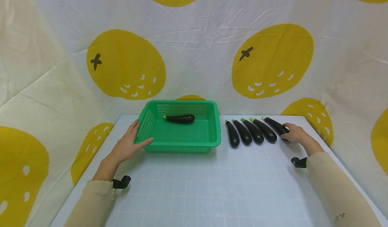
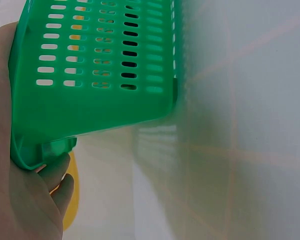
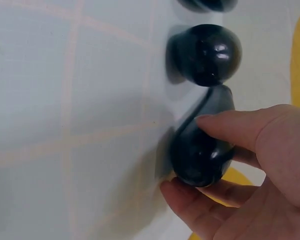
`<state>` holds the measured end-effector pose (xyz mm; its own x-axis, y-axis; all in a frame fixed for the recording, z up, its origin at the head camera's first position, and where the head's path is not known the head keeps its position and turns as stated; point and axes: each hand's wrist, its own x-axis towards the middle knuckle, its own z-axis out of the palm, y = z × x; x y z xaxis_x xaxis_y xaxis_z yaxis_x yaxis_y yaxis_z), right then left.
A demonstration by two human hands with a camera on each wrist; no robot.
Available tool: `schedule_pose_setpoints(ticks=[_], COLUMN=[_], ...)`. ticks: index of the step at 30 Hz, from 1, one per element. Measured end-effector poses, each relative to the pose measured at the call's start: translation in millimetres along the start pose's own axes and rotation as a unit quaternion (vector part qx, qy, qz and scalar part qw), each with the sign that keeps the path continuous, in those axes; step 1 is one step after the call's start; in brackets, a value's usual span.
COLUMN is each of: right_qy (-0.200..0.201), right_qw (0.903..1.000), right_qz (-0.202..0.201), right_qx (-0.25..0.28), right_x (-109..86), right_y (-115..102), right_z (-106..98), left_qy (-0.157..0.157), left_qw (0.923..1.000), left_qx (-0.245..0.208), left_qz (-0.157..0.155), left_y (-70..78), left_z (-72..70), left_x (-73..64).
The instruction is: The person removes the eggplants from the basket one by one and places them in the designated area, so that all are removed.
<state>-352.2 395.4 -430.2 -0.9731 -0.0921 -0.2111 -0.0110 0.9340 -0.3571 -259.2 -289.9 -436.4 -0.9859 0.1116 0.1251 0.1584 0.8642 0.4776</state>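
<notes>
A green plastic basket (image 1: 182,148) with slotted walls stands left of centre, and one dark eggplant (image 1: 180,119) lies inside near its back wall. My left hand (image 1: 128,145) holds the basket's left side, thumb over the front corner. In the left wrist view its fingertips (image 2: 63,192) curl beneath the rim. Right of the basket, several eggplants (image 1: 244,132) lie side by side, green stems pointing away. My right hand (image 1: 295,133) grips the rightmost eggplant (image 3: 202,150) near its thick end, thumb on one side and fingers on the other. That eggplant's stem end is hidden in the right wrist view.
The white table (image 1: 212,190) has a faint grid pattern. A pale cloth (image 1: 197,62) printed with yellow fruit hangs behind it and along both sides. Each wrist wears a black band piece, the left one (image 1: 122,182) close above the table.
</notes>
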Motion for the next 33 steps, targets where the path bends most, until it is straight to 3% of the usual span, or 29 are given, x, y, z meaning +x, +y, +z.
schedule_pose_setpoints(ticks=[15,33], right_qy=[0.003,0.030], right_qw=[0.9999,0.9988], right_qz=[0.004,-0.040], right_qx=[0.014,0.000], right_x=[-11.2,-25.4], right_y=[-2.6,-12.7], right_z=[-6.1,-10.4], left_qy=[0.002,0.003], left_qw=[1.0000,1.0000], left_qx=[-0.001,-0.003], left_qz=[0.000,0.002], left_y=[0.1,2.7], left_z=[0.1,-0.9], left_x=[-0.2,-1.9])
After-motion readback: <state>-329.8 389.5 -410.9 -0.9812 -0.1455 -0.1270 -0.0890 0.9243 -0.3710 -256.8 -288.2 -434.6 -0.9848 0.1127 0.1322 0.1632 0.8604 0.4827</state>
